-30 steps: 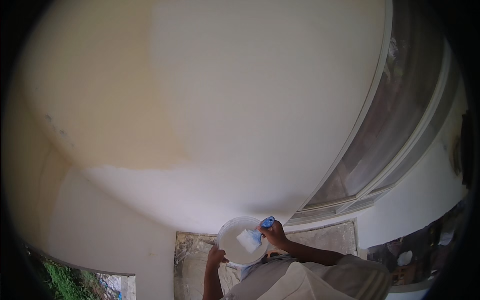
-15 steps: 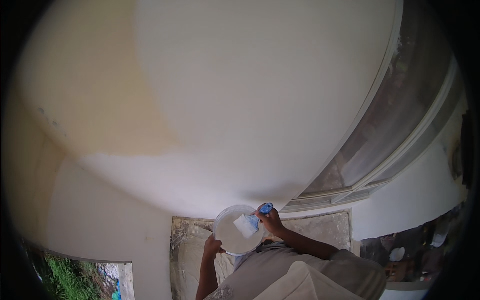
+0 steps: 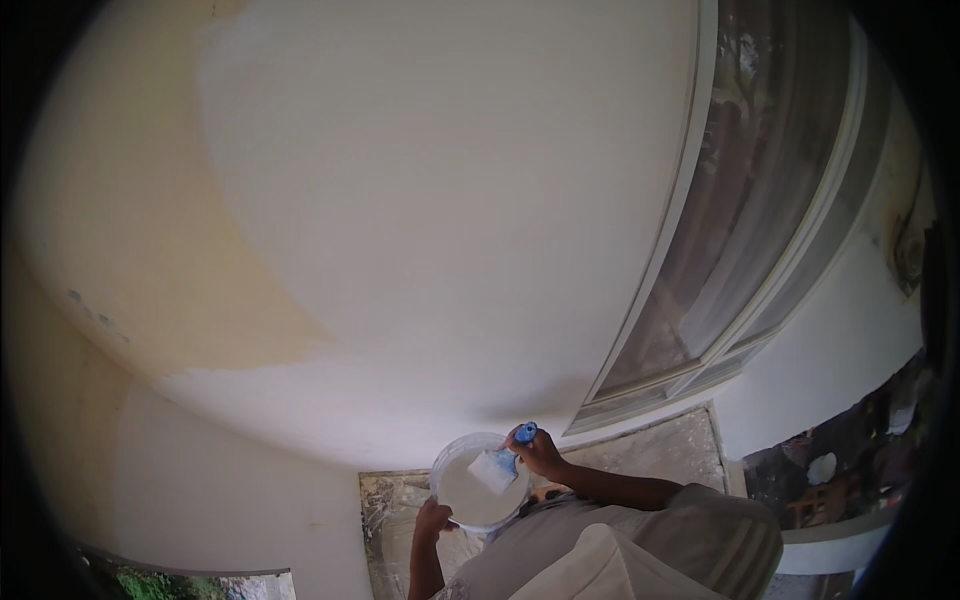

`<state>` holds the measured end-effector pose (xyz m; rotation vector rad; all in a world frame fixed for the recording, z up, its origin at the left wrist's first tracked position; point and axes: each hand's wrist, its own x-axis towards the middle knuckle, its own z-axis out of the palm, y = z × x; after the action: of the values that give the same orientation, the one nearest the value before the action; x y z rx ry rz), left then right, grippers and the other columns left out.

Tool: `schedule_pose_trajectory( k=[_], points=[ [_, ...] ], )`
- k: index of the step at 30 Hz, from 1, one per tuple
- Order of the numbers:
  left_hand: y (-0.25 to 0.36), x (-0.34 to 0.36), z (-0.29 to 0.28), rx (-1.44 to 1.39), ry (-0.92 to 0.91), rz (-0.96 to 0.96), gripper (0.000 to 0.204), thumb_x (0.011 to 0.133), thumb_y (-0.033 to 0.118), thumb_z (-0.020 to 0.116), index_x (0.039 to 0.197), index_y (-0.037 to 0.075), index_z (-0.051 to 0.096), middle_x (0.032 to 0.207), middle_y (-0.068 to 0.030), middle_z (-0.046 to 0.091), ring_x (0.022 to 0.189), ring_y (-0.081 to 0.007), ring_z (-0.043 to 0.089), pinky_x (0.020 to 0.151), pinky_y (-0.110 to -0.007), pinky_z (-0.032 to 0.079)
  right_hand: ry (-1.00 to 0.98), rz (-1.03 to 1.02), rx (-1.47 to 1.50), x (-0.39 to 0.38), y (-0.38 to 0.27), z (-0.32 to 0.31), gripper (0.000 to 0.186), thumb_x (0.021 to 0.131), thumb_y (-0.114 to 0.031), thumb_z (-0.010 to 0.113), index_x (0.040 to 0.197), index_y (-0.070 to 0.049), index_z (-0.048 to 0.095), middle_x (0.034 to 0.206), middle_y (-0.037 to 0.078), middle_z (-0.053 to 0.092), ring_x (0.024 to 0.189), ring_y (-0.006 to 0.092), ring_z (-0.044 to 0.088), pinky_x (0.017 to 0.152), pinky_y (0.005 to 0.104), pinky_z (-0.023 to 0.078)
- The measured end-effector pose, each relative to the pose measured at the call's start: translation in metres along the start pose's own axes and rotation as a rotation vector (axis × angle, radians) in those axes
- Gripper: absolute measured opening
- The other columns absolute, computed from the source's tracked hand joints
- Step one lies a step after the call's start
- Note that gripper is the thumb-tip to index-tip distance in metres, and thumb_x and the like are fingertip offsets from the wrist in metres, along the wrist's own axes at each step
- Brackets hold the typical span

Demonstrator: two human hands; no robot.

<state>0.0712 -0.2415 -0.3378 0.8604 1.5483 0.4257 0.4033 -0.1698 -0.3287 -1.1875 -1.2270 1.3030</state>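
My left hand (image 3: 434, 519) grips the near left rim of a round white bucket (image 3: 437, 478). Whitish paint (image 3: 463, 502) lies inside it. A wide paintbrush (image 3: 494, 469) with a blue handle is in my right hand (image 3: 541, 456), fingers closed round the handle. Its paint-coated bristles are over the bucket's opening; whether they touch the paint, I cannot tell. Ahead rises a wall, coated white (image 3: 440, 200) over most of its width, with a yellowish area (image 3: 230, 290) on the left.
A glazed window (image 3: 740, 200) with a pale frame stands to the right of the wall. Beneath me is a paint-splattered surface (image 3: 650, 445). At the lower right sits a cluttered area (image 3: 840, 480); greenery (image 3: 165, 582) shows through an opening at the lower left.
The view has shifted, so the wall and window sit further left and more of the window shows. Both hands keep their hold; the bristles remain over the bucket.
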Motion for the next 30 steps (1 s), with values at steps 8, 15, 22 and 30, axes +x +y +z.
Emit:
schedule_pose_trajectory(
  k=[8, 15, 22, 30],
  points=[
    [0.004, -0.007, 0.009, 0.038, 0.052, 0.019, 0.054, 0.083, 0.005, 0.063, 0.135, -0.008, 0.065, 0.097, -0.0216, 0.079, 0.065, -0.0305, 0.079, 0.055, -0.039, 0.064, -0.017, 0.011, 0.01, -0.003, -0.002, -0.003, 0.023, 0.109, -0.03, 0.075, 0.112, -0.007, 0.077, 0.099, 0.002, 0.08, 0.077, 0.0093, 0.07, 0.063, 0.0279, 0.059],
    [-0.02, 0.014, 0.009, 0.03, 0.077, -0.011, 0.054, 0.084, 0.006, 0.063, 0.136, -0.008, 0.064, 0.098, -0.0208, 0.079, 0.066, -0.0291, 0.079, 0.054, -0.038, 0.063, -0.073, 0.104, -0.03, -0.001, -0.005, -0.008, 0.031, 0.11, -0.034, 0.075, 0.108, -0.004, 0.081, 0.097, 0.005, 0.081, 0.07, 0.0097, 0.067, 0.063, 0.0284, 0.06],
    [-0.007, -0.003, 0.018, 0.043, 0.107, 0.022, 0.053, 0.085, 0.006, 0.061, 0.136, -0.009, 0.063, 0.096, -0.021, 0.079, 0.064, -0.0289, 0.078, 0.056, -0.04, 0.063, -0.052, 0.115, 0.08, -0.006, 0.001, -0.007, 0.021, 0.109, -0.024, 0.077, 0.113, -0.003, 0.077, 0.102, 0.006, 0.083, 0.081, 0.0102, 0.072, 0.065, 0.0289, 0.061],
    [-0.016, 0.004, 0.017, 0.063, 0.108, -0.025, 0.06, 0.086, 0.006, 0.063, 0.145, -0.005, 0.061, 0.103, -0.0198, 0.078, 0.061, -0.0274, 0.077, 0.052, -0.037, 0.061, -0.055, 0.128, 0.121, -0.007, 0.0, -0.004, 0.028, 0.109, -0.027, 0.076, 0.111, 0.001, 0.078, 0.095, 0.007, 0.081, 0.077, 0.0113, 0.072, 0.065, 0.0302, 0.06]
  ],
)
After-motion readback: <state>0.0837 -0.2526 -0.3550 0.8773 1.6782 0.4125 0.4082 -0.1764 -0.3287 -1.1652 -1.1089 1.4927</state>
